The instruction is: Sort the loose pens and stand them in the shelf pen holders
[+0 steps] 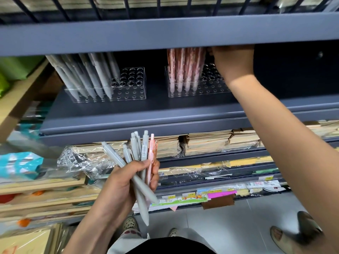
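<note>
Where grey pens (88, 76) lean in a clear holder (132, 92) at ten o'clock, left hand (124, 184) at six o'clock gripping a bunch of loose pens (136, 151), grey ones and one pink, pink pens (183, 70) standing in a second holder (211, 87) at twelve o'clock, right hand (233, 59) at one o'clock just beside their tops, fingers hidden by the shelf edge (165, 37), its grip cannot be told

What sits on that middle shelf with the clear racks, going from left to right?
Left to right: grey pens → empty holes of the left holder → pink pens → empty holes of the right holder.
</note>
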A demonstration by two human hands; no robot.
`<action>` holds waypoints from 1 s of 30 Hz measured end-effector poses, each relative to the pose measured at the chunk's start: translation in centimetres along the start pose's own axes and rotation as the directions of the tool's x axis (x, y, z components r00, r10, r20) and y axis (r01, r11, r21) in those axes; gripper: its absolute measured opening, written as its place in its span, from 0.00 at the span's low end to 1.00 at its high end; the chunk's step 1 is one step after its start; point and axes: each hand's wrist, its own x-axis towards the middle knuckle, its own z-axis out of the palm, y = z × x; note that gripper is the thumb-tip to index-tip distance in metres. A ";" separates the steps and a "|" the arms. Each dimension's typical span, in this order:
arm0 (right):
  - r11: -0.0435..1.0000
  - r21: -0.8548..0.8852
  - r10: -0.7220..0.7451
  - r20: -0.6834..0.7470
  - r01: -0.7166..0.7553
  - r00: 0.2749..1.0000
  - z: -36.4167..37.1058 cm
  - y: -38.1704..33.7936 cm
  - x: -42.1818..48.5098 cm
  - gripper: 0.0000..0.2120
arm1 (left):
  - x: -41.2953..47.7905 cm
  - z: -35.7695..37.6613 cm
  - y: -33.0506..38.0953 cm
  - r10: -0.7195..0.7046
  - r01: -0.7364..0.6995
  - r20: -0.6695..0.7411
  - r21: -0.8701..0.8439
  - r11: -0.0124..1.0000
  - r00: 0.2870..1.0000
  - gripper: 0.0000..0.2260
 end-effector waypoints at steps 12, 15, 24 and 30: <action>0.915 0.381 0.162 -0.048 -0.132 0.986 -1.3 -1.2 -5.9 0.06 | -0.1 -0.4 -0.8 0.072 -0.072 0.023 0.002 0.997 0.997 0.05; 0.909 0.363 0.083 0.327 -0.206 0.941 -1.4 -1.6 -11.8 0.04 | 0.0 -0.2 -0.9 0.073 -0.073 0.010 0.001 0.997 0.997 0.06; 0.837 0.385 0.055 0.648 -0.388 0.759 -0.7 -0.3 -17.0 0.04 | 1.5 1.1 -1.2 0.032 -0.035 0.033 0.082 0.996 0.999 0.10; 0.745 0.606 0.135 0.276 -0.281 0.952 -4.5 0.6 -14.2 0.04 | 2.6 2.1 -1.1 0.006 -0.005 0.068 -0.012 1.000 0.998 0.09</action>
